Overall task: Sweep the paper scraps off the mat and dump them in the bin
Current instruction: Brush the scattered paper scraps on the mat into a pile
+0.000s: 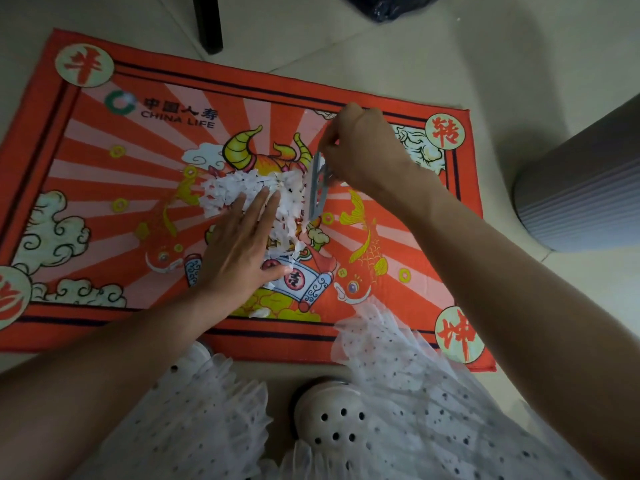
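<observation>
A pile of white paper scraps lies in the middle of the red printed mat on the floor. My left hand lies flat with straight fingers on the left side of the pile. My right hand pinches the top of a thin grey flat tool, which stands on edge against the right side of the pile. A few stray scraps lie near the mat's front border. A grey ribbed bin stands on the floor to the right of the mat.
A dark furniture leg stands behind the mat. A dark plastic bag lies at the far top. My white dotted skirt and a white perforated shoe are at the mat's near edge. Pale tiled floor surrounds the mat.
</observation>
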Action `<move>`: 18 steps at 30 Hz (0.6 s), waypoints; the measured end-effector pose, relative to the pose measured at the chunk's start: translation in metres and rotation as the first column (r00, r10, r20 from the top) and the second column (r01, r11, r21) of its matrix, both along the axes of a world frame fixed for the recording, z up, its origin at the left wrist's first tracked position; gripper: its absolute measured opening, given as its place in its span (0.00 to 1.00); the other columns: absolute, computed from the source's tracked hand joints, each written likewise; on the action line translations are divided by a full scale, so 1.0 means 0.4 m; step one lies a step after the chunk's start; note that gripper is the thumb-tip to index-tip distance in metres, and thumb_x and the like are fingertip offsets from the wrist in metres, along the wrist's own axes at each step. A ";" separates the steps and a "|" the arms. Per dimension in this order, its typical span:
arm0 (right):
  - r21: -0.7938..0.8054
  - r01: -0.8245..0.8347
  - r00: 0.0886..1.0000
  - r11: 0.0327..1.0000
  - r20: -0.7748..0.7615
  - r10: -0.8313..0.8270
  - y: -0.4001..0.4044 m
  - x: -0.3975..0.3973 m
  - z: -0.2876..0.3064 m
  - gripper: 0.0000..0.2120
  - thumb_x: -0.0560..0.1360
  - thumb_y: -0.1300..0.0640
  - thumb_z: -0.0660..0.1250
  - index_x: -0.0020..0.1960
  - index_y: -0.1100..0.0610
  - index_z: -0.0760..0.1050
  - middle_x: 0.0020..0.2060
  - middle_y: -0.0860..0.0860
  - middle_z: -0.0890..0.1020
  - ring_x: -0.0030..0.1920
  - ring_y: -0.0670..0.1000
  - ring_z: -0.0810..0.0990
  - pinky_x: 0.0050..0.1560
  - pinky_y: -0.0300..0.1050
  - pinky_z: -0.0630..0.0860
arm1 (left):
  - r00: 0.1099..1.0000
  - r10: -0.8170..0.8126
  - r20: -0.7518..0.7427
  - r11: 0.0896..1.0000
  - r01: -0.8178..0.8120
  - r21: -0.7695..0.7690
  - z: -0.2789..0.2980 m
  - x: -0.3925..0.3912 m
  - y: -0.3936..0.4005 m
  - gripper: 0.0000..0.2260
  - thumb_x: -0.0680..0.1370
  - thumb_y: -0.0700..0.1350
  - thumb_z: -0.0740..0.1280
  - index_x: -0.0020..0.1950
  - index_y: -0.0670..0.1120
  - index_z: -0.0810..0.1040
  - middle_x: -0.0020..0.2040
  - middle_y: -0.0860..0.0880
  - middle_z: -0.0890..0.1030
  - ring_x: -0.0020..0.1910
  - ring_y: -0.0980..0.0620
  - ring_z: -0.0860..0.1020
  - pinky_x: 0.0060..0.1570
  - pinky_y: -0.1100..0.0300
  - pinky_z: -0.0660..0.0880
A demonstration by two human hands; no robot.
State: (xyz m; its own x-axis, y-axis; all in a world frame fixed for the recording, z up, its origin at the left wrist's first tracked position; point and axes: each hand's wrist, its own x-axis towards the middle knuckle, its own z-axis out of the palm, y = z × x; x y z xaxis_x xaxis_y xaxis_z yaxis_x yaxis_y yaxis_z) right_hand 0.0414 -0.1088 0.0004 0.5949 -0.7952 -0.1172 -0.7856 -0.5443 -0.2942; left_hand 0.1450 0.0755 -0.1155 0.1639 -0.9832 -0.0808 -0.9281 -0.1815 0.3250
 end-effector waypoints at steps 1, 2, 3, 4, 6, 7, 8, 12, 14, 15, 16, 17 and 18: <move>0.004 0.001 1.000 1.000 0.017 -0.001 -0.001 -0.010 0.003 0.12 0.75 0.62 0.61 0.56 0.62 0.77 0.52 0.59 0.80 0.45 0.60 0.82 0.44 0.51 0.81 | 1.000 -0.002 -0.011 1.000 0.002 -0.003 -0.001 0.004 0.004 0.50 0.70 0.61 0.72 0.80 0.47 0.46 0.80 0.47 0.50 0.78 0.41 0.49 0.73 0.40 0.58; 0.017 0.004 0.999 1.000 0.039 -0.004 0.001 -0.022 0.008 0.12 0.75 0.62 0.61 0.55 0.62 0.78 0.50 0.59 0.81 0.43 0.59 0.82 0.43 0.52 0.81 | 1.000 -0.002 -0.024 1.000 0.002 -0.005 -0.001 0.010 0.009 0.49 0.70 0.61 0.72 0.80 0.48 0.46 0.80 0.47 0.49 0.79 0.41 0.48 0.74 0.41 0.57; 0.040 0.005 0.998 0.999 0.068 -0.007 0.007 -0.036 0.013 0.12 0.75 0.62 0.61 0.54 0.62 0.79 0.48 0.59 0.82 0.42 0.59 0.83 0.42 0.51 0.81 | 0.999 -0.004 -0.033 1.000 0.004 -0.003 -0.002 0.018 0.015 0.49 0.70 0.61 0.72 0.80 0.48 0.45 0.80 0.48 0.49 0.79 0.42 0.48 0.74 0.42 0.57; 0.072 0.003 0.995 0.997 0.097 -0.010 0.017 -0.051 0.018 0.12 0.75 0.62 0.61 0.53 0.62 0.80 0.45 0.59 0.83 0.39 0.58 0.83 0.40 0.51 0.82 | 0.999 -0.009 -0.034 1.000 0.009 0.000 -0.002 0.028 0.022 0.48 0.71 0.61 0.71 0.80 0.49 0.45 0.80 0.48 0.48 0.79 0.42 0.48 0.74 0.43 0.56; 0.161 0.005 0.989 0.987 0.142 -0.028 0.041 -0.089 0.023 0.11 0.76 0.63 0.61 0.52 0.59 0.81 0.39 0.57 0.84 0.34 0.52 0.84 0.37 0.49 0.82 | 1.000 -0.025 -0.010 1.000 0.025 0.001 -0.003 0.048 0.035 0.48 0.71 0.60 0.71 0.80 0.47 0.46 0.80 0.47 0.50 0.79 0.42 0.49 0.75 0.44 0.56; 0.215 0.007 0.986 0.977 0.160 -0.042 0.051 -0.111 0.019 0.11 0.77 0.63 0.62 0.53 0.58 0.81 0.38 0.55 0.85 0.32 0.49 0.84 0.37 0.47 0.83 | 1.000 -0.027 0.007 1.000 0.027 0.003 -0.003 0.058 0.041 0.47 0.71 0.59 0.72 0.80 0.47 0.47 0.80 0.46 0.50 0.78 0.41 0.50 0.75 0.44 0.56; 0.272 0.012 0.981 0.962 0.183 -0.063 0.061 -0.132 0.013 0.11 0.77 0.63 0.62 0.54 0.57 0.81 0.38 0.54 0.85 0.31 0.46 0.84 0.37 0.44 0.82 | 1.000 -0.024 0.020 1.000 0.024 0.009 -0.003 0.066 0.046 0.47 0.71 0.58 0.72 0.80 0.47 0.48 0.80 0.46 0.51 0.78 0.41 0.50 0.74 0.43 0.57; 0.507 0.102 0.920 0.856 0.279 -0.275 0.083 -0.212 -0.039 0.09 0.78 0.62 0.64 0.54 0.55 0.81 0.42 0.55 0.85 0.36 0.50 0.85 0.41 0.43 0.83 | 0.999 -0.021 0.047 1.000 0.020 0.020 -0.003 0.077 0.060 0.47 0.71 0.58 0.72 0.80 0.46 0.48 0.80 0.46 0.52 0.78 0.41 0.52 0.73 0.43 0.58; 0.575 0.127 0.894 0.808 0.286 -0.344 0.097 -0.239 -0.063 0.09 0.77 0.61 0.65 0.53 0.53 0.82 0.42 0.55 0.85 0.40 0.52 0.85 0.46 0.51 0.83 | 0.998 -0.030 0.046 0.999 0.028 0.030 -0.004 0.069 0.060 0.47 0.71 0.59 0.71 0.80 0.47 0.48 0.80 0.46 0.51 0.78 0.42 0.50 0.73 0.45 0.57; 0.610 0.132 0.876 0.781 0.298 -0.380 0.104 -0.250 -0.073 0.09 0.77 0.61 0.66 0.53 0.52 0.82 0.42 0.55 0.85 0.41 0.53 0.85 0.49 0.55 0.82 | 0.998 -0.034 0.043 0.999 0.032 0.037 -0.005 0.064 0.060 0.47 0.72 0.59 0.71 0.80 0.47 0.47 0.80 0.47 0.50 0.79 0.43 0.49 0.73 0.46 0.55; 0.644 0.132 0.857 0.753 0.307 -0.413 0.115 -0.261 -0.078 0.09 0.77 0.62 0.67 0.53 0.53 0.82 0.41 0.57 0.85 0.41 0.52 0.85 0.51 0.56 0.81 | 0.999 -0.037 0.039 0.999 0.036 0.041 -0.006 0.058 0.058 0.47 0.72 0.60 0.70 0.80 0.48 0.46 0.80 0.48 0.48 0.79 0.44 0.47 0.73 0.48 0.55; 0.675 0.127 0.840 0.727 0.316 -0.440 0.128 -0.270 -0.082 0.09 0.77 0.63 0.67 0.54 0.54 0.82 0.40 0.59 0.85 0.39 0.51 0.85 0.52 0.54 0.81 | 0.999 -0.039 0.028 0.998 0.037 0.044 -0.006 0.053 0.056 0.47 0.73 0.60 0.70 0.80 0.49 0.44 0.80 0.49 0.46 0.79 0.45 0.45 0.73 0.48 0.55; 0.700 0.117 0.826 0.704 0.326 -0.460 0.144 -0.281 -0.085 0.09 0.77 0.64 0.67 0.54 0.55 0.82 0.40 0.62 0.84 0.37 0.49 0.83 0.50 0.50 0.81 | 0.999 -0.038 0.009 0.998 0.037 0.044 -0.007 0.050 0.055 0.46 0.73 0.60 0.69 0.80 0.50 0.42 0.80 0.51 0.44 0.79 0.46 0.43 0.73 0.48 0.56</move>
